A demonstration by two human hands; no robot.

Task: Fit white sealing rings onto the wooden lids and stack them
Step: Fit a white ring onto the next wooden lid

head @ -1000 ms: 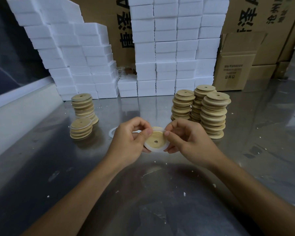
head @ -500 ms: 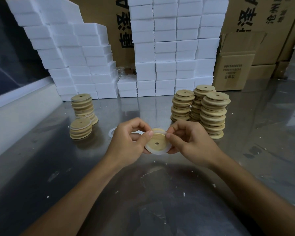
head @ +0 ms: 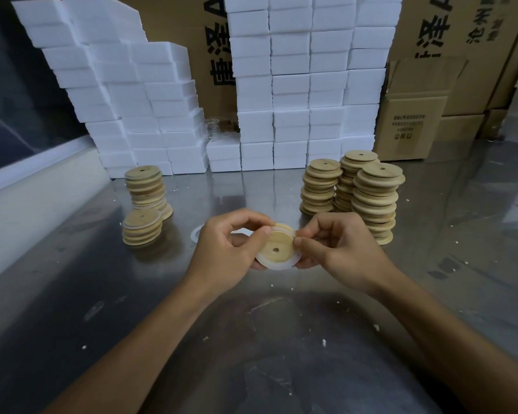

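Midway through the job, both hands work one wooden lid point(head: 277, 248) held above the steel worktop point(head: 251, 354). The left hand point(head: 225, 249) pinches the lid's left edge between thumb and curled fingers point(head: 265, 231), and the right hand point(head: 338, 249) pinches its right edge the same way. A white sealing ring point(head: 277, 265) shows around the lid's lower rim; whether it is seated all the way round I cannot tell, since the hands cover the upper edge.

Taking that lid as the landmark: to its left, well apart, stand two stacks of ringed lids point(head: 142, 227), one short and one taller behind it, with white bands between the discs, so these look finished. To its right and behind, three taller stacks of bare lids point(head: 374, 201) wait for rings, which suggests most of the work remains. Just behind the left hand a loose ring point(head: 195, 234) lies flat on the worktop.
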